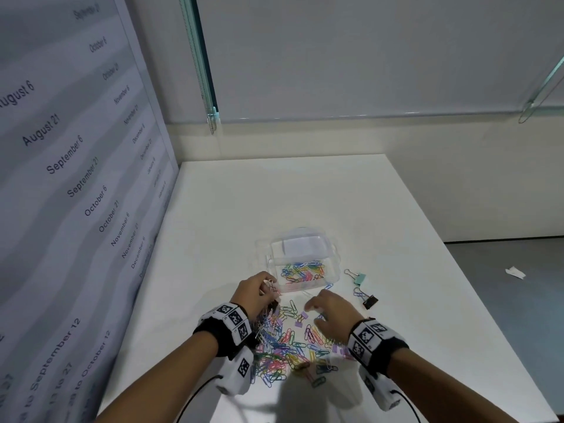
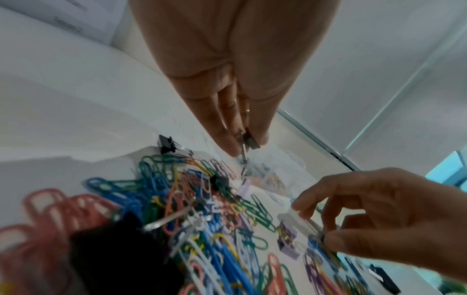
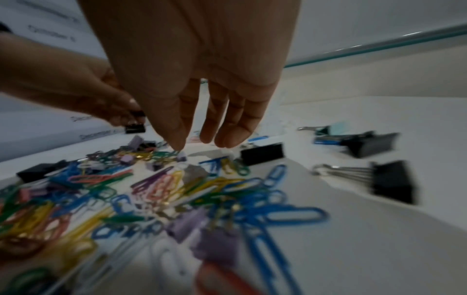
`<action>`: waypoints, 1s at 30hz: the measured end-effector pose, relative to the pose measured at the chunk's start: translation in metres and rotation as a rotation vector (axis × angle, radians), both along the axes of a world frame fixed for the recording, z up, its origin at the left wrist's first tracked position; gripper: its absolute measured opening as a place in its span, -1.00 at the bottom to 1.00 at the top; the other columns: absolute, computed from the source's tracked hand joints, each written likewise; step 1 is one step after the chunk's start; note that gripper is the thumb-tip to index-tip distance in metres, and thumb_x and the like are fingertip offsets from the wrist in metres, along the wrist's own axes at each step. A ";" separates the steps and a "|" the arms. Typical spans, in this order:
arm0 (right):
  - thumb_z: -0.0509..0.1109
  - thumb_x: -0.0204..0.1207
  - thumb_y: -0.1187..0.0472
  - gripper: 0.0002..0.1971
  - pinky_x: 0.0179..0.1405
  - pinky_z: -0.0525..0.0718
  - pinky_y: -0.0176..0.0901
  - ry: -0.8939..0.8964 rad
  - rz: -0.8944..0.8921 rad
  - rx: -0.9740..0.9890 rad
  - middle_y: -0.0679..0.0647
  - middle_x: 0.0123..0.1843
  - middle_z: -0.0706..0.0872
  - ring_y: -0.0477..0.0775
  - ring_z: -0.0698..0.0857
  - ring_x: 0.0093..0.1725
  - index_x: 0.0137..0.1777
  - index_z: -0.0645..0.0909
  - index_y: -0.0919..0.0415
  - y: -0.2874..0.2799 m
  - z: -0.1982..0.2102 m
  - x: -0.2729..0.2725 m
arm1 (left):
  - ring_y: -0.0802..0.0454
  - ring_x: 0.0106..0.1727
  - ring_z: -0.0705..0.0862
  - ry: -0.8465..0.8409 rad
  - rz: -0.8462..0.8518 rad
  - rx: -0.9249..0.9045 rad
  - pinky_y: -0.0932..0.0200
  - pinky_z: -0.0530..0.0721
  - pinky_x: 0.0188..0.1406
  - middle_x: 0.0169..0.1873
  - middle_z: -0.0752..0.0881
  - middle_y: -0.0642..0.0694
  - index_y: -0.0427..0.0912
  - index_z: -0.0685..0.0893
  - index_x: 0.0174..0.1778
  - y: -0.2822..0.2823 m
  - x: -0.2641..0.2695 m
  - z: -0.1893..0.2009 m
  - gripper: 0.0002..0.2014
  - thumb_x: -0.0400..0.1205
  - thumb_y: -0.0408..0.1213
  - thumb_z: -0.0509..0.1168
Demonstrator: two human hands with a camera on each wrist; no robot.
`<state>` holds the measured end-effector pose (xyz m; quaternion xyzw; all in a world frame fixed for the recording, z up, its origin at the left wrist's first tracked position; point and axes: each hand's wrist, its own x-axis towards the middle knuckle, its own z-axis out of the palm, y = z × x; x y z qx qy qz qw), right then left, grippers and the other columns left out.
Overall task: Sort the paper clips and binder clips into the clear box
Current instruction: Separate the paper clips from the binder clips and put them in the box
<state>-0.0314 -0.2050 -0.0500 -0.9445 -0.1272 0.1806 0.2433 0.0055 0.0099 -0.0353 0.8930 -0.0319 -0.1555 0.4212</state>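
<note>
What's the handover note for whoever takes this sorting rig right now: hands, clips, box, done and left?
Left hand: pinches a small black binder clip with metal clips hanging from the grip, beside the near-left corner of the clear box.
Right hand: fingers relaxed, holds nothing, hovers over the pile, fingertips near a small purple binder clip.
Done: a layer of coloured paper clips lies in the box's near compartment; the far compartment looks empty of clips.
Left: most of the pile of paper clips and purple and black binder clips on the table, plus a mint binder clip and a larger black binder clip right of the box.
</note>
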 end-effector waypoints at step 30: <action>0.42 0.25 0.21 -0.77 -0.23 0.47 -0.40 0.065 -0.301 -0.086 -0.14 -0.29 0.59 -0.11 0.56 -0.24 -0.29 0.48 -0.17 -0.081 0.001 -0.042 | -0.10 0.07 0.63 0.000 -0.436 0.399 0.03 0.60 0.11 0.05 0.63 -0.14 -0.15 0.61 0.14 -0.041 -0.017 -0.016 -0.72 0.55 -0.16 0.35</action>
